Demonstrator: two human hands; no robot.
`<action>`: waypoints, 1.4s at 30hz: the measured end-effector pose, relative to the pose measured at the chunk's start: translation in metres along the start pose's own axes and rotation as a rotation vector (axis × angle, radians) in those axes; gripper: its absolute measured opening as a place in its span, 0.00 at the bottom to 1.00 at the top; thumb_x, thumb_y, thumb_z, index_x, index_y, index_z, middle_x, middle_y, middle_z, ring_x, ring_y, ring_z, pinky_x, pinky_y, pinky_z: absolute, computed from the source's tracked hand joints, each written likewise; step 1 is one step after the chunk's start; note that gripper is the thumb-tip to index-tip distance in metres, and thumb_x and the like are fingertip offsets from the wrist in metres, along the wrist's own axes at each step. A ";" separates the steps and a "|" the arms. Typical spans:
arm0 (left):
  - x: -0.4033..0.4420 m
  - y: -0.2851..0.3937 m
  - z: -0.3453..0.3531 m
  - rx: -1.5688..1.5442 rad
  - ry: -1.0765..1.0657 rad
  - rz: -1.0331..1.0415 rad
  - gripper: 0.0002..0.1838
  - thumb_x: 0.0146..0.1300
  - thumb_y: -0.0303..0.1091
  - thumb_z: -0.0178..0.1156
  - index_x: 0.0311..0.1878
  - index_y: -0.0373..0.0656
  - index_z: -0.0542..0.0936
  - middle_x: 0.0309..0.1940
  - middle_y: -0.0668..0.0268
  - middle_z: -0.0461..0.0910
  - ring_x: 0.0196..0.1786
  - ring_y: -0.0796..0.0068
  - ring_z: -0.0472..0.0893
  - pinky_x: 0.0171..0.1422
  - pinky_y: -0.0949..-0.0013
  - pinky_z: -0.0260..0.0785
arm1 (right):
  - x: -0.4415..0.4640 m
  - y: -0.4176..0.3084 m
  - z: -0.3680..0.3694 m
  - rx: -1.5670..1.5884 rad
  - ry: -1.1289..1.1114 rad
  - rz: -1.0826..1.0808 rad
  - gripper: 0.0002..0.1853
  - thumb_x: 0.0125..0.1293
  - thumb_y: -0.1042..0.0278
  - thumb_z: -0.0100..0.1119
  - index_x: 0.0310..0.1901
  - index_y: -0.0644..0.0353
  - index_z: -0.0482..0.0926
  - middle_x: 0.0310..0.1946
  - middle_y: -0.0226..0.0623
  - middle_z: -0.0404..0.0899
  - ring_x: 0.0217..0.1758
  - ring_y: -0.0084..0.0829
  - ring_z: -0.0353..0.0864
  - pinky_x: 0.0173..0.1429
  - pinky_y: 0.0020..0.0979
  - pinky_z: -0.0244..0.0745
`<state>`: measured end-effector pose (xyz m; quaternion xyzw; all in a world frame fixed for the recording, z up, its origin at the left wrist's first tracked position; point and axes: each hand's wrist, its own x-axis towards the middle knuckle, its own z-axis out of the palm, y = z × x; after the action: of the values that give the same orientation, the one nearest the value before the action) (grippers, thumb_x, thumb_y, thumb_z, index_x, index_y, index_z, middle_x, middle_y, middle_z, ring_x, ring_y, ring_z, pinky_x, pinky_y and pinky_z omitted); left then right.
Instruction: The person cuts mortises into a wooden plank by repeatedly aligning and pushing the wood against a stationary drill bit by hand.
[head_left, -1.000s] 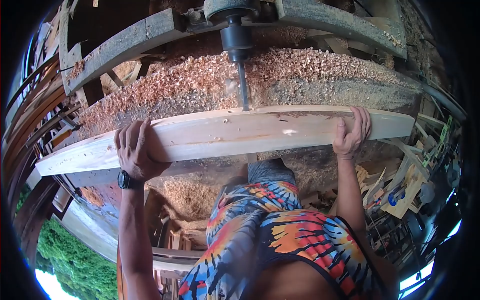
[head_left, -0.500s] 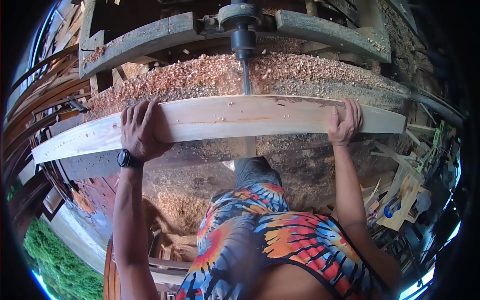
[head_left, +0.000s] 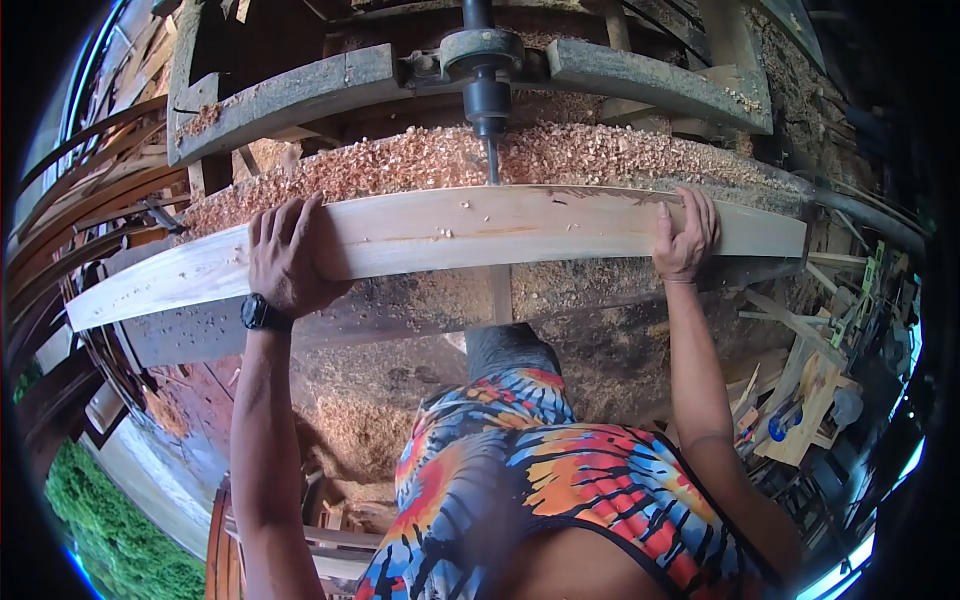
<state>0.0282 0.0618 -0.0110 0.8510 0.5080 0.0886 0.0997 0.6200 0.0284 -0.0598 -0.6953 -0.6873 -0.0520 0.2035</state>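
Observation:
A long, pale wooden board lies crosswise in front of me, with a few chips on its face. My left hand, with a dark watch on the wrist, grips it left of the middle, fingers hooked over the far edge. Toward the right end, my right hand is closed on the board, fingertips at the far edge. Between my hands, a drill bit meets the board's far edge; its tip is hidden. The bit sits in a dark chuck pointing toward me.
Wood chips are heaped behind the board on the worktable. A wooden frame flanks the chuck. Curved wood strips are stacked at left. Offcuts and a blue object lie at right. Sawdust covers the floor.
The board has moved closer to the chuck, still in both hands. Less of the drill bit shows between chuck and board than before.

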 end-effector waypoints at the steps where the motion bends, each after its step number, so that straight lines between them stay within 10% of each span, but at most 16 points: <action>1: 0.000 -0.001 0.001 -0.001 0.005 0.005 0.67 0.34 0.55 0.91 0.82 0.44 0.72 0.68 0.53 0.78 0.71 0.48 0.78 0.77 0.40 0.65 | 0.002 0.001 0.001 0.003 -0.001 -0.004 0.27 0.74 0.45 0.67 0.61 0.61 0.86 0.63 0.48 0.85 0.73 0.52 0.79 0.82 0.54 0.64; 42: -0.034 0.033 -0.002 -0.036 -0.076 -0.032 0.70 0.27 0.53 0.91 0.82 0.46 0.72 0.68 0.52 0.78 0.69 0.45 0.77 0.78 0.36 0.63 | -0.074 -0.012 -0.034 -0.001 -0.020 0.097 0.30 0.76 0.40 0.63 0.61 0.62 0.86 0.62 0.48 0.85 0.72 0.55 0.78 0.81 0.57 0.63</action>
<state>0.0399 0.0161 -0.0021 0.8437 0.5155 0.0636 0.1357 0.6116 -0.0531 -0.0526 -0.7285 -0.6547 -0.0357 0.1987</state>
